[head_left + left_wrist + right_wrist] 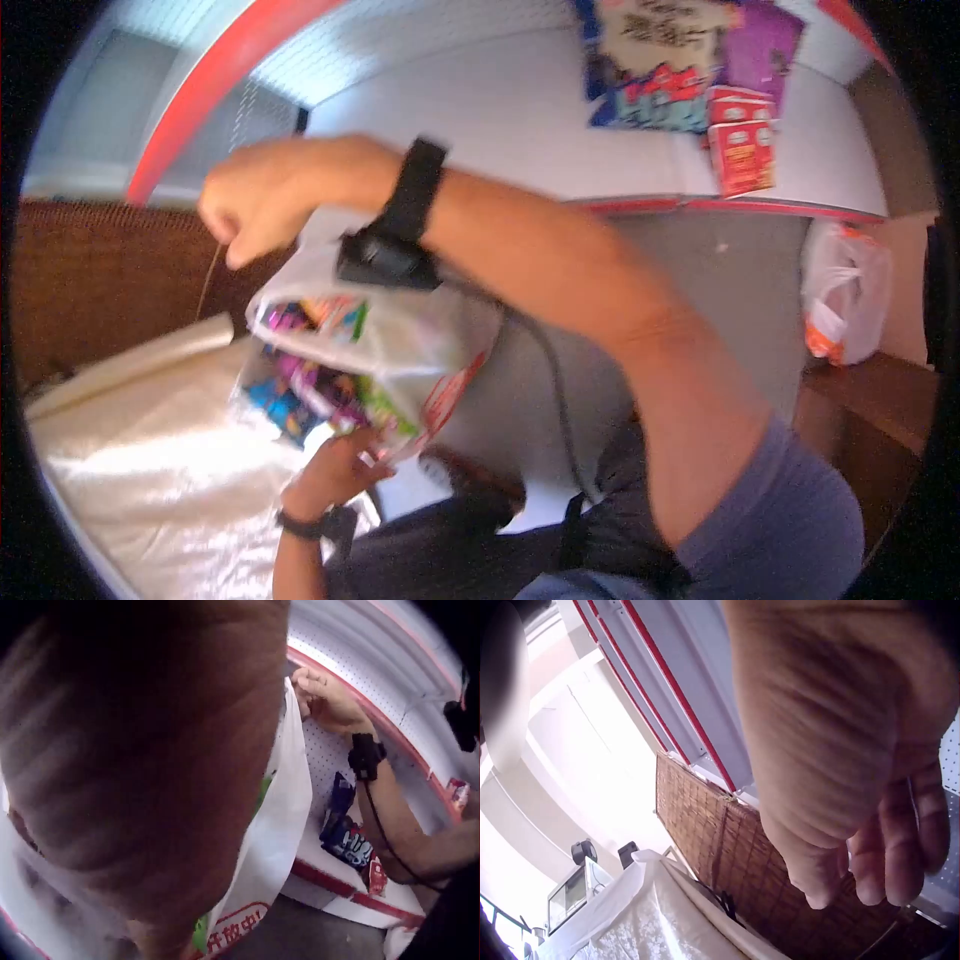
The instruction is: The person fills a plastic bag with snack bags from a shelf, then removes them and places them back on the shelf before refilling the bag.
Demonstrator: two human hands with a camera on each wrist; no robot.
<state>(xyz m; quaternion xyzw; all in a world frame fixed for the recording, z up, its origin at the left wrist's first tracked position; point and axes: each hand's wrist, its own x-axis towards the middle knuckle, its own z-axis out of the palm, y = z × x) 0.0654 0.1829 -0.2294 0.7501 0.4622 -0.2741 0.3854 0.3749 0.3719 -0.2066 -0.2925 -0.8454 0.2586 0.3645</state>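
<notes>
A white plastic shopping bag [430, 340] with red print bulges with colourful snack packets [320, 385], some purple, blue and green. My left hand [335, 470] pinches its near edge, low down in the head view. Across the top of the bag reaches my right arm. My right hand [265, 195] has its fingers curled, and in the left wrist view the bag's stretched white tip [291, 694] rises to those fingers. The right wrist view shows the palm and curled fingers [900, 870] close up; the bag is out of sight there. My left palm fills much of its own wrist view.
A shiny cream cloth [180, 430] covers the surface at left, beside a brown wicker panel [110, 280]. Blue and purple snack bags [655, 60] and red packets [742, 155] lie on the white shelf [480, 110]. Another white bag [845, 290] stands at far right.
</notes>
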